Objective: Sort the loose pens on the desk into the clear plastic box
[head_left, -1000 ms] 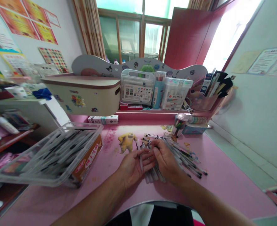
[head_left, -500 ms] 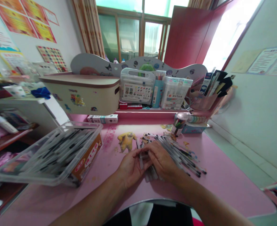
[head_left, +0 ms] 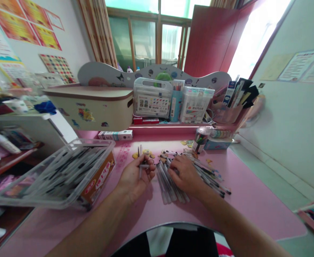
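Observation:
My left hand (head_left: 137,176) is raised over the pink desk, left of the pen pile. Its fingers are closed around a few slim pens (head_left: 140,151); two tips point up and one piece lies across the fingers. My right hand (head_left: 185,175) lies palm down on the pens, its fingers curled over them; what its fingertips grip is partly hidden. Under and beside it, a row of clear-barrelled pens (head_left: 165,187) lies side by side, pointing toward me. A looser heap of pens with black ends (head_left: 212,184) spreads to its right.
A clear plastic bin (head_left: 63,203) full of pens stands at the left. Along the back are a lidded cream box (head_left: 92,110), a clear handled case (head_left: 153,100), a marker box (head_left: 195,107) and a pink holder (head_left: 225,111). A small jar (head_left: 200,141) stands behind the pens.
My hands, together before, have moved apart. The left went left and up with pens in its fingers; the right shifted slightly onto the pens. The row of clear pens is more exposed.

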Motion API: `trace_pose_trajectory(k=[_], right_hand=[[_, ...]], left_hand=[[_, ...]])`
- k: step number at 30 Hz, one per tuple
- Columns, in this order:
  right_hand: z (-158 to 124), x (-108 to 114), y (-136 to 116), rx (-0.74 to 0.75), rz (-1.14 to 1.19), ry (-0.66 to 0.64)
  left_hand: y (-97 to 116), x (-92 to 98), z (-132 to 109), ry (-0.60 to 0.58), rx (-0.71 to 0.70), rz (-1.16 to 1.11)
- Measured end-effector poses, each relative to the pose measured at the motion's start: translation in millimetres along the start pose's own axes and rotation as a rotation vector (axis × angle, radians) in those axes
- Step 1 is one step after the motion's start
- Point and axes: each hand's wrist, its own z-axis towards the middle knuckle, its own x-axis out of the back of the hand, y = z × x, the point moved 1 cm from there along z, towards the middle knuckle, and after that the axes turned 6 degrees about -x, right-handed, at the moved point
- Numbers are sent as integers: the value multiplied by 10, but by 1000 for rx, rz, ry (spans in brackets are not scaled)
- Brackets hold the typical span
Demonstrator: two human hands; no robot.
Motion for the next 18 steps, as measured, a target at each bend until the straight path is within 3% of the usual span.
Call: trace_pose_trajectory(k=[3, 6, 10, 14, 16, 18], right_hand=[[-41, -47, -30, 33, -123, -167], [-93, -91, -88, 34, -239, -245], [-144, -152, -137, 25, -318, -234], [-175, -244, -124, -16, -362, -195], [-181, -284, -112, -29, -378, -172], [-174, -300, -101, -41, -373, -148]], left_hand=[[107, -47, -112, 23, -42, 13], [152, -77, -240, 6, -133, 39], [269, -53, -436, -100, -188, 152], [576, 77, -567, -228, -307, 383], [807, 156, -594, -187, -404, 553], [1073, 231, -602, -55, -492, 734]])
